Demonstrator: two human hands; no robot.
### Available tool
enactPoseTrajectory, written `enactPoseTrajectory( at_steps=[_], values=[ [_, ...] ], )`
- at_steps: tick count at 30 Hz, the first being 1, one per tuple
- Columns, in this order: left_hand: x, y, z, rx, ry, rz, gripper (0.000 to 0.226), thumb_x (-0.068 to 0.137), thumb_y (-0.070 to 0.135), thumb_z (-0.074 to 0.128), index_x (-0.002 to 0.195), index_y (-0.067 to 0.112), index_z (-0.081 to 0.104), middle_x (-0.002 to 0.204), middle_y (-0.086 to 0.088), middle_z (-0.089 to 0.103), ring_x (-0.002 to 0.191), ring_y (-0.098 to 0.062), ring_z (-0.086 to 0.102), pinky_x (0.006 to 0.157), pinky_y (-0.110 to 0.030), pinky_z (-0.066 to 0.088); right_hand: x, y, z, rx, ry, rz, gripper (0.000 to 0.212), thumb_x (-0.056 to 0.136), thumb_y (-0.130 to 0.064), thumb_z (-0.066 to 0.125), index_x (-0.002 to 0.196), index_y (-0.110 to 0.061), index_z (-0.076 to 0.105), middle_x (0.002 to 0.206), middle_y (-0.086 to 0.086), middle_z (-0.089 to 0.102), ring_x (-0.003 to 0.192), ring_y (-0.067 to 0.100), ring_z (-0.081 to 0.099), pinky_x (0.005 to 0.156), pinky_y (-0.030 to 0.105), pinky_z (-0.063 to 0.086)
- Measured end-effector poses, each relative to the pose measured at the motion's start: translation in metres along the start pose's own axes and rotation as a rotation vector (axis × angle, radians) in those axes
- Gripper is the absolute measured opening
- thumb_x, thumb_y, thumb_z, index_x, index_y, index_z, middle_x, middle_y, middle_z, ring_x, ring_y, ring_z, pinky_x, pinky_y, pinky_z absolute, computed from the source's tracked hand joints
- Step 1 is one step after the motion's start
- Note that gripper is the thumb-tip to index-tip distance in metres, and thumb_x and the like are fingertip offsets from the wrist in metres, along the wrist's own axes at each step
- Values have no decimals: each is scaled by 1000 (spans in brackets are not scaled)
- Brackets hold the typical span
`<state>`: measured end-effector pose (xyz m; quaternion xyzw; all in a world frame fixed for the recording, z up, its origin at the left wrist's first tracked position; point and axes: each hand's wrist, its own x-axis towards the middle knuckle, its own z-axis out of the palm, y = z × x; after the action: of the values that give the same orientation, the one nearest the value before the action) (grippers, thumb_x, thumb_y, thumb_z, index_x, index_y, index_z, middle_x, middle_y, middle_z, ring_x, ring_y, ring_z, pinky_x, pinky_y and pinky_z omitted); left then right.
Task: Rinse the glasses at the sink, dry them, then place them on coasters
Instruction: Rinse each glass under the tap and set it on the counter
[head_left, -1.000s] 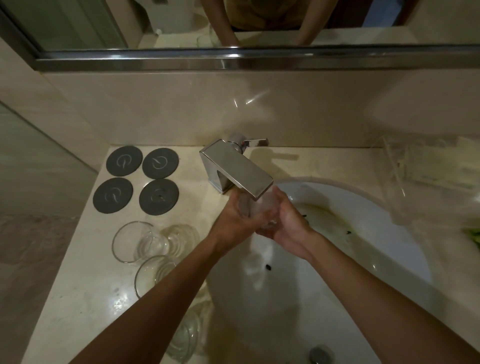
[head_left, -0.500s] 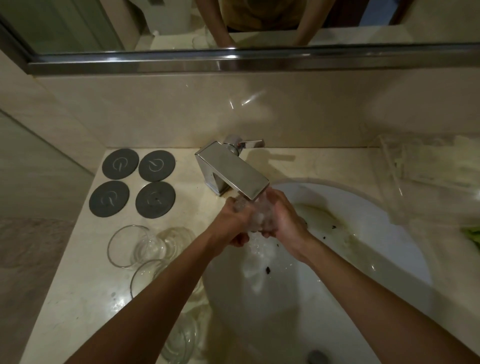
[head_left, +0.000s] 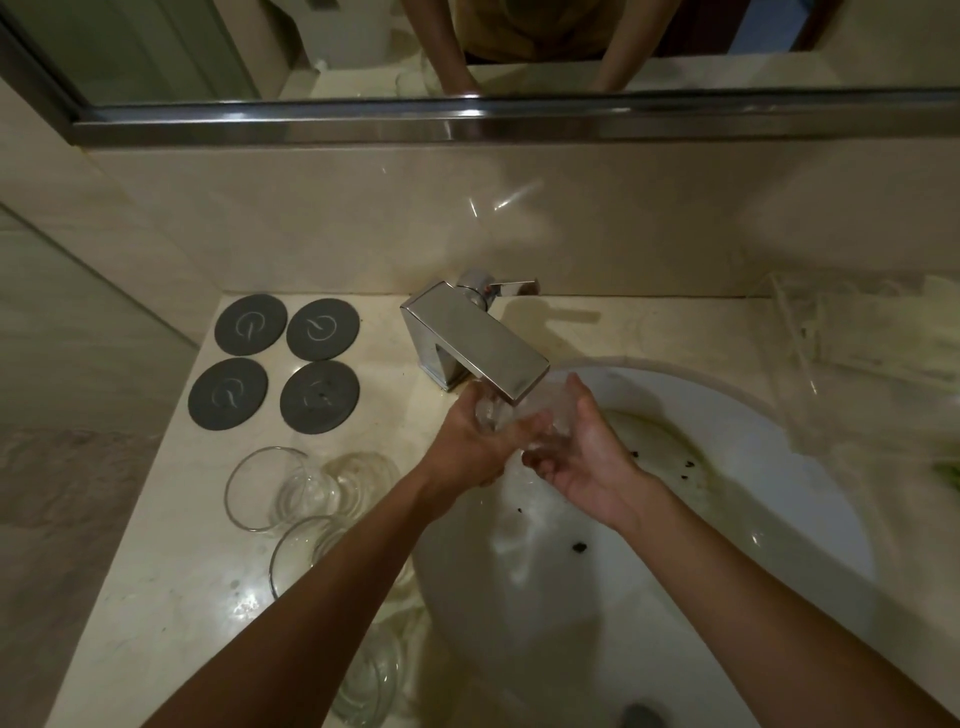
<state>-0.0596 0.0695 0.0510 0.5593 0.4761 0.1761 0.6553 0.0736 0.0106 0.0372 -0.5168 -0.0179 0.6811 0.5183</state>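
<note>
A clear glass (head_left: 524, 415) is under the spout of the chrome faucet (head_left: 475, 345), over the white sink (head_left: 779, 467). My left hand (head_left: 470, 444) grips the glass from the left. My right hand (head_left: 587, 452) cups it from the right with fingers spread along its side. Water runs over the glass and blurs its outline. Three more clear glasses stand on the counter left of the sink: one at the back (head_left: 270, 488), one partly behind my left forearm (head_left: 306, 556), and one near the front edge (head_left: 371, 680). Several dark round coasters (head_left: 275, 364) lie at the back left.
A beige stone counter (head_left: 171, 597) surrounds the sink. Dark specks and a greenish stain (head_left: 670, 447) mark the basin. A clear plastic bag (head_left: 852, 364) lies at the right. A mirror with a metal frame (head_left: 519, 117) runs along the wall. The drain (head_left: 644, 717) sits at the bottom.
My right hand has opened from a closed wrap around the glass and its fingers now spread along the side. The left hand still grips the glass under the spout.
</note>
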Motion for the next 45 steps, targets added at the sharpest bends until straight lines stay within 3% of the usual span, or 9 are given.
enactPoseTrajectory(
  at_steps=[8,15,18,20,26,30,38,41,45],
  values=[
    [1,-9,3,-256,-46,-114,26,104,7,46,126,14,60,51,5,48,44,-12,43,50,-28,39,4,10,-9,213,112,70,49,97,-55,47,125,-18,62,89,13,69,56,16,48,46,23,40],
    [3,-9,13,-64,-13,-89,45,78,64,73,116,42,60,72,0,69,54,-18,55,56,-32,49,7,17,-18,239,153,96,53,91,-58,55,128,-21,63,84,11,67,52,15,42,48,26,34],
    [5,-14,15,-86,53,-111,10,93,47,59,102,48,64,64,4,65,53,-18,54,61,-38,48,6,20,-21,235,139,100,50,87,-61,59,120,-24,68,82,10,66,54,15,37,48,25,30],
    [8,-17,17,-67,84,-114,22,96,38,45,102,50,64,54,7,57,47,-17,49,63,-40,46,5,21,-22,246,142,105,47,86,-62,60,116,-27,69,82,11,64,54,15,36,45,25,31],
    [-6,-5,28,-295,-37,-158,36,96,33,65,126,16,57,54,8,58,47,-11,45,51,-25,42,7,19,-25,251,158,89,57,86,-61,60,126,-21,65,89,12,66,57,16,48,46,26,35],
    [0,-3,28,-356,68,-225,29,108,22,41,125,4,56,49,3,50,43,-12,41,45,-25,37,4,18,-25,198,87,70,54,85,-63,61,128,-30,61,94,12,63,55,14,44,47,24,35],
    [-12,-18,14,-277,27,-420,39,102,40,42,99,8,64,86,-9,63,71,-20,61,60,-30,49,1,15,-14,-524,252,-271,74,52,-75,79,115,-46,54,103,3,68,85,16,66,73,33,55],
    [-14,-25,7,-358,120,-479,38,104,39,38,113,10,61,112,-14,64,96,-28,66,74,-38,55,1,17,-6,-816,356,-413,75,52,-64,86,114,-47,48,103,-10,62,96,9,61,78,29,54],
    [-16,-22,3,-130,173,-407,30,97,24,39,105,8,64,105,-11,67,94,-23,62,71,-34,54,-13,15,13,-1243,364,-564,82,56,-74,78,122,-36,47,107,-16,55,100,6,54,74,24,41]
  ],
)
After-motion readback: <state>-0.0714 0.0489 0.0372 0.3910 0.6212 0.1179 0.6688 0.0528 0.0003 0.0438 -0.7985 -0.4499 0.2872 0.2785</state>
